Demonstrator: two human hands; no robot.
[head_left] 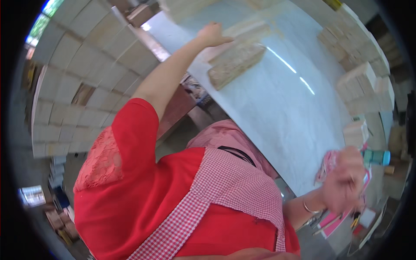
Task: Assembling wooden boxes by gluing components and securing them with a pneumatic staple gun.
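At far left a tall stack (73, 78) of pale blocks stands in close rows, faces roughly flush; set that tightly, the rows likely steady one another and save floor space. One browner face breaks the pattern.

The left arm stretches toward the far part of the bench (281, 121), where the left grip (212, 35) hangs over or against the near-left end of some wood. One digit points right, while the others are turned from view, so I cannot tell whether it is spread or pinching, nor whether it touches anything.

The brown block (238, 65) lies on the bench just below and to the right of that grip, aslant, one end near the bench's edge; that spot probably keeps it within reach of the left arm. A paler strip (247, 30) lies beside it, on its far side.

Along the bench's right side stand a brown pile (342, 45) and a pale pile (357, 84), perhaps kept there to leave working room. Lower down, a pink cloth (327, 164) lies beside the right grip (346, 180), which is raised, blurred and well apart from the block; whether it pinches anything I cannot tell. A teal bottle (377, 157) stands just beyond.
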